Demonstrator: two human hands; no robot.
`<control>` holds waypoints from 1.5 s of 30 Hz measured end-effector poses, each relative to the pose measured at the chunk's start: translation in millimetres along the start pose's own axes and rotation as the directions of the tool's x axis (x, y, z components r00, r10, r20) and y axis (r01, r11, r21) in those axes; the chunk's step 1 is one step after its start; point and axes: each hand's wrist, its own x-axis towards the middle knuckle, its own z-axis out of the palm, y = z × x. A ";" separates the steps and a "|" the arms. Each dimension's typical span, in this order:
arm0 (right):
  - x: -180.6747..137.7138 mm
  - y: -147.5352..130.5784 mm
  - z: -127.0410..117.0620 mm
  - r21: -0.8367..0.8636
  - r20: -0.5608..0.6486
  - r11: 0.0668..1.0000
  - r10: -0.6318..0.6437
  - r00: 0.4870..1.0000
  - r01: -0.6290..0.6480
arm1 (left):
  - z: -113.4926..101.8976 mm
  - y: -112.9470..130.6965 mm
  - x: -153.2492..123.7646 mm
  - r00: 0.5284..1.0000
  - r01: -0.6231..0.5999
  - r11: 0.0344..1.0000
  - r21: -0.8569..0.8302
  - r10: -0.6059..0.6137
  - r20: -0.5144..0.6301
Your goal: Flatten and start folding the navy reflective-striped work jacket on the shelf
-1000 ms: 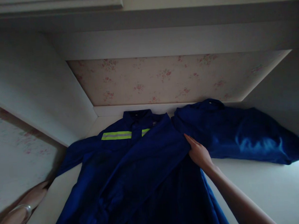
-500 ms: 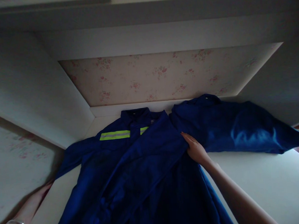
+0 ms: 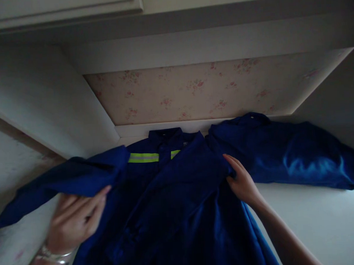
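A dark blue work jacket [image 3: 180, 202] with a yellow-green reflective stripe [image 3: 143, 157] lies collar-away on a white surface [image 3: 315, 220]. Its right sleeve is folded diagonally across the chest. My right hand [image 3: 242, 182] pinches the fold at the jacket's right shoulder. My left hand [image 3: 75, 219], with a bracelet on the wrist, grips the left sleeve [image 3: 67, 180] and holds it lifted off the surface, stretched out to the left.
A second dark blue garment [image 3: 289, 153] lies crumpled at the back right. A floral-papered back wall [image 3: 210, 92] and white side panels enclose the surface. A white panel [image 3: 46, 95] rises on the left.
My left hand came up from the lower left edge and took hold of the left sleeve, raising it. My right hand stayed on the right shoulder fold.
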 end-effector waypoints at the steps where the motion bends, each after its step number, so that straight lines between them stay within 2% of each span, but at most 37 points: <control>1: -4.5 -13.5 2.3 0.112 -0.025 0.993 0.046 0.999 -0.043 | 6.5 23.7 15.8 0.990 -0.131 0.991 -0.032 0.132 0.052; 2: -9.4 -26.6 5.6 0.242 -0.013 0.963 0.123 0.992 -0.116 | 15.7 46.3 27.5 0.962 -0.233 0.964 -0.129 0.248 0.111; 3: -14.2 -38.7 9.8 0.374 0.038 0.902 0.218 0.975 -0.216 | 26.7 66.3 34.7 0.945 -0.251 0.937 -0.241 0.292 0.150; 5: -22.9 -57.8 19.3 0.537 0.215 0.719 0.389 0.896 -0.441 | 50.6 94.1 37.3 0.898 -0.208 0.853 -0.478 0.361 0.252; 7: -28.9 -68.4 28.5 0.543 0.361 0.596 0.471 0.805 -0.592 | 70.9 103.6 31.0 0.832 -0.067 0.787 -0.613 0.384 0.401; 8: -30.7 -70.7 32.5 0.527 0.401 0.571 0.486 0.776 -0.630 | 78.2 102.8 27.4 0.800 0.018 0.779 -0.627 0.365 0.476; 10: -31.5 -70.6 38.7 0.495 0.449 0.551 0.500 0.740 -0.672 | 86.1 95.1 22.6 0.766 0.180 0.797 -0.577 0.255 0.590; 13: -26.2 -65.9 43.6 0.514 0.467 0.466 0.552 0.691 -0.720 | 86.5 83.8 21.0 0.766 0.311 0.810 -0.498 0.096 0.636; 16: -14.2 -63.2 44.2 0.552 0.438 0.376 0.628 0.643 -0.744 | 84.9 80.9 20.8 0.785 0.366 0.790 -0.492 0.022 0.619; 17: -8.6 -63.2 43.8 0.535 0.432 0.386 0.639 0.637 -0.751 | 85.3 80.7 20.8 0.799 0.365 0.791 -0.491 0.005 0.601; 18: -2.1 -63.5 43.6 0.480 0.427 0.443 0.636 0.643 -0.757 | 86.4 80.2 21.3 0.816 0.355 0.801 -0.482 -0.013 0.579; 21: 23.8 -63.1 46.0 0.174 0.411 0.700 0.588 0.697 -0.693 | 92.5 73.3 27.6 0.859 0.342 0.849 -0.402 -0.109 0.500; 22: 34.5 -61.5 48.3 0.078 0.406 0.756 0.572 0.713 -0.650 | 95.3 68.4 31.4 0.865 0.361 0.859 -0.363 -0.163 0.475; 24: 57.6 -55.6 54.9 -0.049 0.401 0.800 0.565 0.721 -0.599 | 101.8 54.5 40.6 0.858 0.425 0.859 -0.286 -0.281 0.430; 26: 79.7 -46.7 62.7 -0.136 0.434 0.801 0.577 0.692 -0.582 | 109.2 36.0 49.7 0.840 0.488 0.845 -0.217 -0.387 0.380; 29: 103.2 -32.9 72.3 -0.251 0.541 0.793 0.590 0.599 -0.554 | 119.6 7.1 60.2 0.820 0.530 0.834 -0.153 -0.458 0.344; 32: 112.4 -23.7 76.8 -0.284 0.626 0.788 0.584 0.517 -0.546 | 126.8 -11.7 69.7 0.829 0.487 0.865 -0.121 -0.413 0.378; 34: 113.0 -21.9 77.0 -0.244 0.662 0.788 0.561 0.497 -0.565 | 130.9 -16.7 77.5 0.836 0.415 0.901 -0.122 -0.325 0.443; 37: 109.0 -26.9 73.0 -0.096 0.711 0.779 0.490 0.505 -0.620 | 139.8 -20.7 88.7 0.804 0.323 0.937 -0.133 -0.198 0.560; 39: 103.3 -35.3 66.5 0.046 0.730 0.760 0.417 0.541 -0.648 | 147.8 -27.4 93.2 0.759 0.312 0.943 -0.119 -0.172 0.627; 42: 88.5 -52.1 48.5 0.256 0.687 0.727 0.327 0.649 -0.637 | 158.8 -47.9 95.2 0.692 0.337 0.936 -0.101 -0.174 0.701; 45: 62.9 -67.6 21.2 0.380 0.530 0.742 0.315 0.787 -0.553 | 161.6 -77.7 96.9 0.661 0.373 0.918 -0.135 -0.161 0.733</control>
